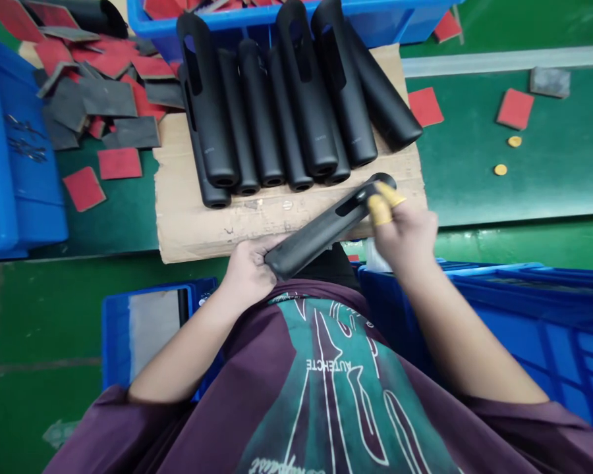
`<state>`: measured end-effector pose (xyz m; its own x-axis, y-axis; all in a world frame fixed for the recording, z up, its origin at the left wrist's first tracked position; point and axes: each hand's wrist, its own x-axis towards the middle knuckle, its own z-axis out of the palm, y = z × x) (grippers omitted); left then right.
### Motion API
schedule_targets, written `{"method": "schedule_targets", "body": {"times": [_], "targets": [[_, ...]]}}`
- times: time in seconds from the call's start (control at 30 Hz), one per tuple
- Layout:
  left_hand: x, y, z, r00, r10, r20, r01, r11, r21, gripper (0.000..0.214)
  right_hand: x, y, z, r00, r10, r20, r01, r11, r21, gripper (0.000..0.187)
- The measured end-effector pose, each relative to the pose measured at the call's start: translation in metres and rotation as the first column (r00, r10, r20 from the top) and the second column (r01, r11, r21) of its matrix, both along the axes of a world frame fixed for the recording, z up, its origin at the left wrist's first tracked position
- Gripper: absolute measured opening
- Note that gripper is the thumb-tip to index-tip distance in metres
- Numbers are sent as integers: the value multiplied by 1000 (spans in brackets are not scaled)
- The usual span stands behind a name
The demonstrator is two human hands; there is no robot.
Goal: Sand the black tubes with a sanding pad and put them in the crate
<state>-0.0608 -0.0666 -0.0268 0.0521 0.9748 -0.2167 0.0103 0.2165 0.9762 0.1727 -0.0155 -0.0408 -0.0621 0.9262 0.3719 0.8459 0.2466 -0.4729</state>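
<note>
1. Here, in the head view, the person's left hand (250, 270) has its grip curled round the near, closed-looking end of a black tube (311, 240), thumb along the side.
2. The right hand (408, 230), yellow covers (380, 209) on its fingers, is at the far end; its grip pinches the tube beside the long slot. Blur hides whether those fingers hold anything else.
3. The tube slants from lower left to upper right, its slotted end above the cardboard (202, 230) and its near end in front of the body, close to the shirt (326, 368).
4. Beyond it, other tubes (257, 118) lie side by side on the cardboard, some stacked on others, several with slots showing.
5. The cardboard rests on the green bench (474, 191). To its left sits a heap of red and grey pieces (109, 99), next to a blue bin (24, 164); a second bin (390, 29) stands behind the tubes.
6. On the right of the bench are loose red squares (515, 108), a grey block (550, 82) and two yellow discs (514, 141).
</note>
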Motion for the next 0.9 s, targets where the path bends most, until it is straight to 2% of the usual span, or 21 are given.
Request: {"method": "schedule_targets", "body": {"times": [0.07,0.13,0.2,0.23,0.3,0.37,0.4,0.53,0.57,0.63,0.73,0.8,0.83,0.9], "targets": [[1,0,-3,999,22,39,-20,999,-27,29,19,19,-9,993,-120,-7,120,992,26,44],[2,1,-4,997,47,55,-44,997,-58,26,15,15,-10,991,-126,-34,129,989,77,44],[4,3,-3,998,56,20,-55,997,-52,23,-12,-11,-4,999,-13,-53,20,992,128,43],[4,3,-1,999,52,-8,-52,998,-47,20,-30,-27,2,995,84,-49,-78,990,121,41],[4,5,3,998,27,-56,-29,999,-36,14,-63,-54,13,941,329,-81,-320,941,108,38],[2,4,6,996,10,-93,-12,1000,-23,13,-77,-62,19,903,423,-72,-417,905,82,37],[0,3,7,994,1,-111,-2,1000,-8,15,-75,-57,19,916,399,-50,-396,916,62,37],[-7,-2,4,960,-55,-274,90,989,117,39,-39,-17,11,991,131,0,-131,991,11,43],[-9,-3,2,938,-76,-338,133,980,149,45,-33,-12,11,996,92,-9,-92,996,8,44],[-13,-3,-1,876,-96,-473,219,953,211,51,-33,-16,14,994,106,-26,-106,994,2,43],[-20,-1,-5,732,-95,-675,353,900,256,53,-51,-39,25,956,291,-30,-293,954,-57,37],[-24,1,-7,607,-65,-792,438,859,265,54,-56,-41,29,934,355,-26,-356,928,-113,34],[-26,1,-7,549,-38,-835,472,839,272,55,-53,-35,28,943,331,-16,-330,934,-138,33],[-28,1,-8,478,22,-878,520,799,303,56,-36,-10,25,981,190,27,-183,967,-176,33]]}}
